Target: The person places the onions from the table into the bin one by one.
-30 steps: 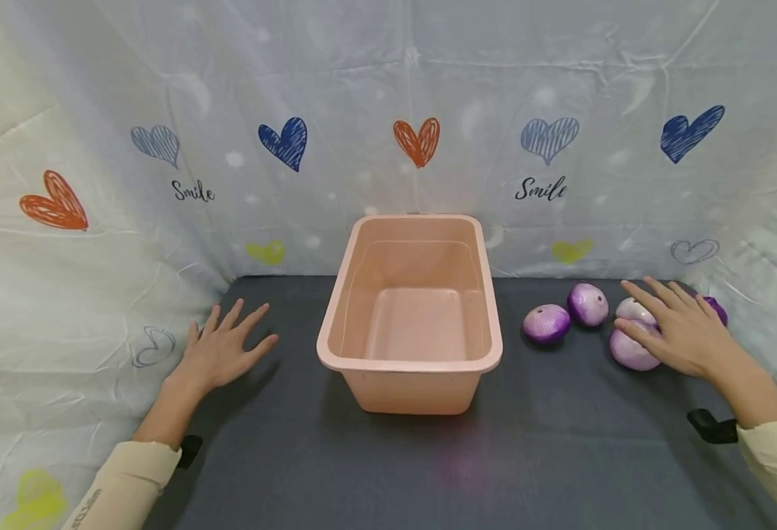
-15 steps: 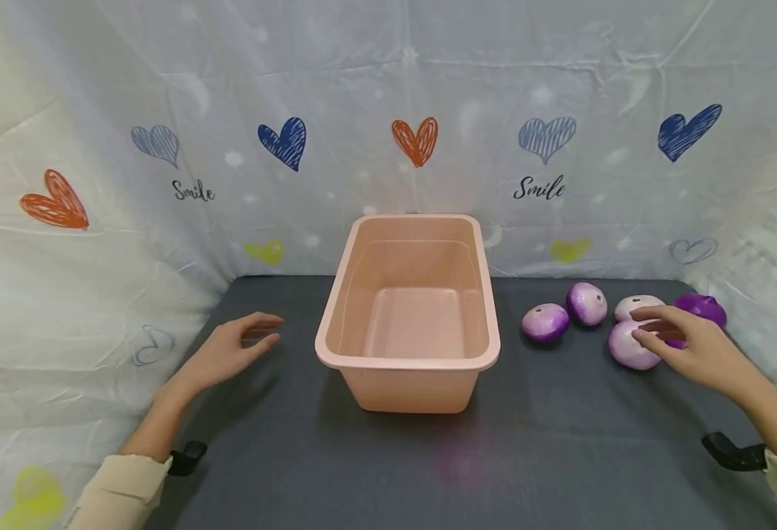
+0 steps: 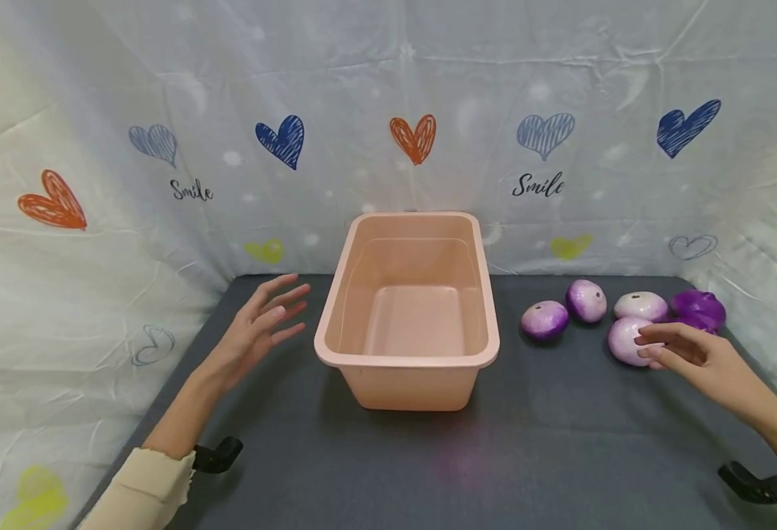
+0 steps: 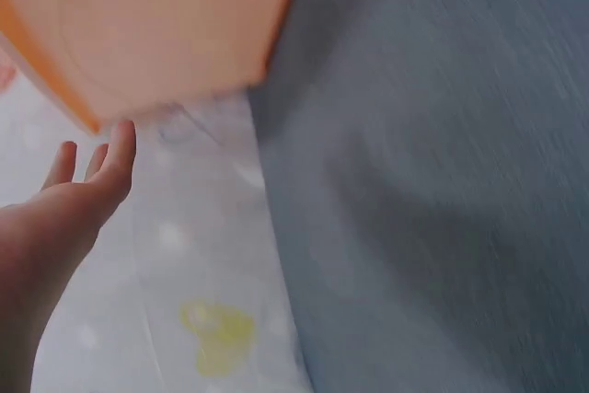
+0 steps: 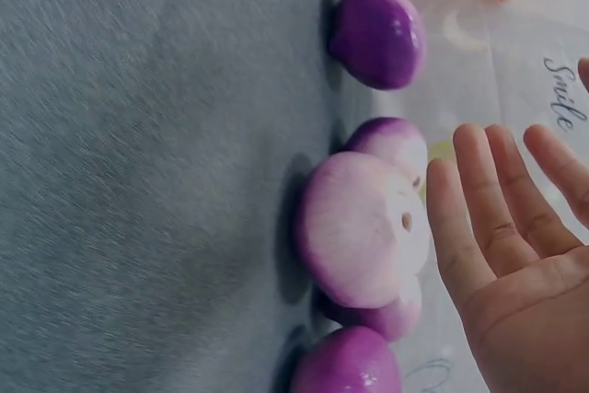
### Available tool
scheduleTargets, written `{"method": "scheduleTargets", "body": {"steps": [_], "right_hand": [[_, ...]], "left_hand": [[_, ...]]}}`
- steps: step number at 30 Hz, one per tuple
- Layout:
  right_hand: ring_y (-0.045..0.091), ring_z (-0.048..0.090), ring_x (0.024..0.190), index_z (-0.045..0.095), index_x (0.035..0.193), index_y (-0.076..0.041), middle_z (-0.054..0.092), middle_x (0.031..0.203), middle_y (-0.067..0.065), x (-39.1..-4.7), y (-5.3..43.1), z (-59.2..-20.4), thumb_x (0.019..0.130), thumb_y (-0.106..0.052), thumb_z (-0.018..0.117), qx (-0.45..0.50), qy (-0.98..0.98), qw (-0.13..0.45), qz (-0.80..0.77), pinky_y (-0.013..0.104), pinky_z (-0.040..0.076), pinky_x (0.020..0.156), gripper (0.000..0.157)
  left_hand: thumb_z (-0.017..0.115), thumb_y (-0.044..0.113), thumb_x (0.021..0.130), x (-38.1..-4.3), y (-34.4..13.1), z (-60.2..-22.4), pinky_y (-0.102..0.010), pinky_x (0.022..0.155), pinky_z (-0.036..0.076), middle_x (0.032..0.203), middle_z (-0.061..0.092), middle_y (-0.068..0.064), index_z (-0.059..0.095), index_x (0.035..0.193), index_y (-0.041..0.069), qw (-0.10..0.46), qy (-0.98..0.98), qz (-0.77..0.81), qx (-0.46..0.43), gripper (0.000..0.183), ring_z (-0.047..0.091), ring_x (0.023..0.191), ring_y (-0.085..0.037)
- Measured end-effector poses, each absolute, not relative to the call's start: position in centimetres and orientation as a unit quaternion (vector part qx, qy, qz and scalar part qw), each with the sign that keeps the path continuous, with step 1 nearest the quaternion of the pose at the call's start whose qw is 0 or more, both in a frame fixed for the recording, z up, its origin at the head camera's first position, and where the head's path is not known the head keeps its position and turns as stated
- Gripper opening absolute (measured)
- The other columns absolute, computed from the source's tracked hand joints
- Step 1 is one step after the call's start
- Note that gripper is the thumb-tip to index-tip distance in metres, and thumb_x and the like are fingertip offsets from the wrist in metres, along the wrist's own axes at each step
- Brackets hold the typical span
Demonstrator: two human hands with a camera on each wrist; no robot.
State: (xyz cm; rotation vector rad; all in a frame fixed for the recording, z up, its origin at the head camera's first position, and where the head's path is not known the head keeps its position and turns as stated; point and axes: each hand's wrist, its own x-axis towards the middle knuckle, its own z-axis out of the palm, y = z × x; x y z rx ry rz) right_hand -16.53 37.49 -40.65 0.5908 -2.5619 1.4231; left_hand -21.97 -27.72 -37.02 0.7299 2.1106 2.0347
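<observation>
A pink plastic tub (image 3: 406,363) stands in the middle of the table in the head view. My left hand (image 3: 252,335) is raised just left of it, fingers spread and holding nothing. The left wrist view shows the tub's side (image 4: 156,25) beyond the fingertips, with a gap that is hard to judge. Several red onions lie at the right: a pale one (image 3: 627,340) in front, a purple-and-white one (image 3: 544,320) nearest the tub. My right hand (image 3: 709,364) hovers beside the front onion, holding nothing; its fingers (image 5: 492,200) look extended in the right wrist view.
A dark grey cloth (image 3: 421,471) covers the table. Behind it and at both sides hangs a white curtain (image 3: 348,110) printed with hearts. A dark purple onion (image 3: 700,308) sits close to the right-hand curtain.
My left hand has moved right toward the tub, its fingers spreading again after drawing together. My right hand has lowered and drawn back from above the onions. Tub and onions have stayed put.
</observation>
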Motion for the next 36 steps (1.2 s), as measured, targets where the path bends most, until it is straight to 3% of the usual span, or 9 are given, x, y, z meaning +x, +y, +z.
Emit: {"method": "scheduleTargets", "body": {"steps": [6,15,23,29,36], "right_hand": [[0.014,0.07,0.1,0.057,0.129,0.011,0.068,0.121,0.0,-15.7,37.7,-41.1,0.102,0.006,0.056,0.17,-0.841,0.071,0.509,0.033,0.056,0.077,0.027],[0.016,0.069,0.105,0.052,0.132,0.014,0.065,0.126,0.01,-14.7,38.9,-42.2,0.1,0.014,0.054,0.191,-0.82,0.062,0.536,0.03,0.056,0.079,0.032],[0.009,0.067,0.108,0.051,0.136,0.009,0.064,0.127,0.001,-13.7,40.5,-42.8,0.1,0.009,0.057,0.155,-0.85,0.076,0.497,0.027,0.055,0.079,0.036],[0.0,0.063,0.107,0.05,0.142,0.002,0.061,0.127,-0.014,-13.7,41.9,-43.6,0.098,0.011,0.06,0.158,-0.859,0.089,0.478,0.018,0.052,0.079,0.046],[-0.009,0.056,0.107,0.045,0.146,0.001,0.053,0.13,-0.017,-14.4,42.7,-44.5,0.095,0.007,0.067,0.138,-0.875,0.113,0.45,0.014,0.049,0.075,0.056]], "left_hand": [[0.049,0.011,0.107,-22.3,-25.3,-36.4,-0.041,0.11,0.036,0.165,0.02,-0.018,0.028,0.161,0.017,0.095,0.658,0.689,0.287,0.058,0.023,0.149,-0.032],[0.062,0.009,0.101,-22.4,-24.1,-36.9,-0.042,0.105,0.039,0.161,0.029,-0.016,0.039,0.156,0.008,0.091,0.706,0.624,0.322,0.06,0.024,0.148,-0.034],[0.066,0.013,0.098,-22.6,-23.7,-37.2,-0.048,0.105,0.037,0.161,0.03,-0.009,0.042,0.155,0.008,0.095,0.721,0.609,0.317,0.062,0.029,0.145,-0.03],[0.067,0.015,0.098,-22.7,-23.8,-37.4,-0.051,0.106,0.036,0.162,0.029,-0.007,0.042,0.155,0.011,0.095,0.725,0.607,0.311,0.062,0.028,0.146,-0.029],[0.066,0.013,0.099,-22.6,-23.7,-37.4,-0.058,0.105,0.034,0.162,0.027,-0.008,0.041,0.155,0.008,0.095,0.729,0.604,0.308,0.061,0.027,0.146,-0.031]]}}
